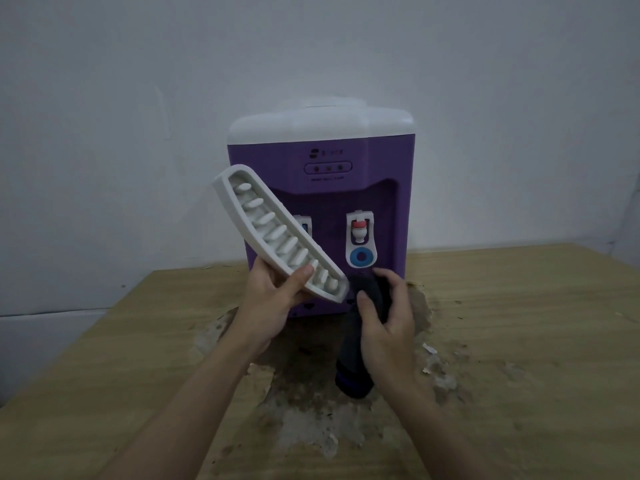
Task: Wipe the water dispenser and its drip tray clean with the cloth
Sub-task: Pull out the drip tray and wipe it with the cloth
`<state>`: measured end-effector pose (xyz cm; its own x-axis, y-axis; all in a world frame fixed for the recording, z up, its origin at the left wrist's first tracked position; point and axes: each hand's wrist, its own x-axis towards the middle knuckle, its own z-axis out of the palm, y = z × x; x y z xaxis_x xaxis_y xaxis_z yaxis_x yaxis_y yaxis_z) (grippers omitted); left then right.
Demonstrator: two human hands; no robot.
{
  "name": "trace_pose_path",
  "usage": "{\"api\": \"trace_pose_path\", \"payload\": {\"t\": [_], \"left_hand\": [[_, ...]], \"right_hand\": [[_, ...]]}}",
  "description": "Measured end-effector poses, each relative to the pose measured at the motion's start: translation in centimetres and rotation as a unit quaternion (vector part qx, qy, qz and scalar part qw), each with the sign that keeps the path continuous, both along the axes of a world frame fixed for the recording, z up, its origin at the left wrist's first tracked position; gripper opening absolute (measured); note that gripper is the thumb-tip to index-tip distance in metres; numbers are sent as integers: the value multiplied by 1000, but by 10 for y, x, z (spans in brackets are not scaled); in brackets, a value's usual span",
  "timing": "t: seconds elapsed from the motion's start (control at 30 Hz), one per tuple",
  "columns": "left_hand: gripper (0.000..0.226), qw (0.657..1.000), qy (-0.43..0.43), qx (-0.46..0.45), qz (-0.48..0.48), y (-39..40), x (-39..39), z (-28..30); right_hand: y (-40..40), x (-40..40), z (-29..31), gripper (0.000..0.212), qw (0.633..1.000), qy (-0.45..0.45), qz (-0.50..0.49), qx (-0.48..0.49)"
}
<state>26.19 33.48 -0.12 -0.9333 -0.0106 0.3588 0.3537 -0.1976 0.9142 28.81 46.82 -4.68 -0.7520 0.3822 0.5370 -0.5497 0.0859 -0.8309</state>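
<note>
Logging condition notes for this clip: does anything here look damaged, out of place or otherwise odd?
Yes. The table veneer is worn away in a stained, flaking patch in front of the dispenser. The drip tray is off the dispenser, held tilted by the left hand; the right hand grips the dark cloth.
</note>
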Motion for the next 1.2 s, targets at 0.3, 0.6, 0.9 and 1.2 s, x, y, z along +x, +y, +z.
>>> {"api": "trace_pose_path", "payload": {"t": [0.3, 0.6, 0.9, 1.2], "left_hand": [[28, 999, 24, -11, -22, -3, 4, 4], [36, 999, 10, -5, -32, -11, 3, 7], [46, 997, -15, -27, -71, -13, 5, 1], [46, 993, -53, -70, -80, -14, 8, -12]], "right_hand": [[11, -19, -13, 32, 862, 198, -204, 420], [10, -18, -9, 33, 895, 174, -171, 374], [8, -16, 2, 26, 895, 165, -101, 403], [20, -9, 4, 38, 975, -30, 124, 183]]}}
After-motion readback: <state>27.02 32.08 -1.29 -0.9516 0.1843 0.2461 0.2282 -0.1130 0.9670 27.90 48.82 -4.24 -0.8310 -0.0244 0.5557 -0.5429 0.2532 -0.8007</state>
